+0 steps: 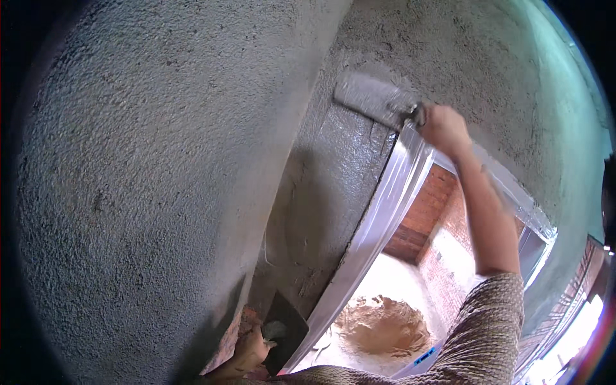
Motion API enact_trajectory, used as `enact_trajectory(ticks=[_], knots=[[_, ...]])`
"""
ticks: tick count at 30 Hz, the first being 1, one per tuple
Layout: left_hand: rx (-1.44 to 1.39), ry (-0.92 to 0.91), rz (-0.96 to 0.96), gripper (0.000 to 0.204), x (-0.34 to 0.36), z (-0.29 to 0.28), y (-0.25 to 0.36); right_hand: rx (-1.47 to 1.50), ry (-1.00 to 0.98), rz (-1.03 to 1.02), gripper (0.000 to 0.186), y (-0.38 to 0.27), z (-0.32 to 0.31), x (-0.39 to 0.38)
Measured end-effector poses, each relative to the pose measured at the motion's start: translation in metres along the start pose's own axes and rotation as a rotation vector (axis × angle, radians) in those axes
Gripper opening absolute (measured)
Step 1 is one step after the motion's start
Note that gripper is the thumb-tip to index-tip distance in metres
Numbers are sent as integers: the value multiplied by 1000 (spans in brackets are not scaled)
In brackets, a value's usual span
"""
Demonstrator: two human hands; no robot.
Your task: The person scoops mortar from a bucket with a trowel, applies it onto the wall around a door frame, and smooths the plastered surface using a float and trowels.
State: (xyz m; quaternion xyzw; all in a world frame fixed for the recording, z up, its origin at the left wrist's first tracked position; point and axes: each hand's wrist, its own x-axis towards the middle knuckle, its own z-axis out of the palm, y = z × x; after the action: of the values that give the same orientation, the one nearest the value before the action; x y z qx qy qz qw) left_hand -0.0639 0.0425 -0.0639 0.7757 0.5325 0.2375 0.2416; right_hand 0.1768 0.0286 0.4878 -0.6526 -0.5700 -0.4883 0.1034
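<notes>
My right hand is raised and closed round the handle of a plastering trowel. The trowel's rectangular blade lies against wet grey plaster near the upper corner of a frame, and it looks slightly blurred. Low in the view, my left hand grips a dark flat-bladed trowel. A small grey lump of mortar shows by its blade, close to my thumb. The handle of this second trowel is hidden by my fingers.
A rough, rendered wall rises on the left. The frame is wrapped in shiny plastic. Through its opening show a red brick wall and a heap of sand. A blue object lies near my right sleeve.
</notes>
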Motion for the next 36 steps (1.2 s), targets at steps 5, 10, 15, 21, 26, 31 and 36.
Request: enact_trajectory(ticks=[5,10,15,21,26,31,36], knots=[[-6,-123,-22,66,-2,-6,4,-217,-2,-178,16,-19,20,-16],[-23,-34,67,53,-5,-8,4,-239,34,-252,16,-22,21,-7],[-65,-28,33,52,-5,-9,6,-179,-5,-206,21,-28,23,-3],[-119,-20,64,51,0,-1,-4,-159,-27,-201,21,-33,34,-7],[-86,31,123,50,2,9,-12,-141,-11,-110,19,-28,29,5],[-68,25,91,50,-2,5,-9,-30,59,-47,23,-21,20,38],[-71,-71,13,51,-2,-2,-5,43,78,-18,25,-8,5,70]])
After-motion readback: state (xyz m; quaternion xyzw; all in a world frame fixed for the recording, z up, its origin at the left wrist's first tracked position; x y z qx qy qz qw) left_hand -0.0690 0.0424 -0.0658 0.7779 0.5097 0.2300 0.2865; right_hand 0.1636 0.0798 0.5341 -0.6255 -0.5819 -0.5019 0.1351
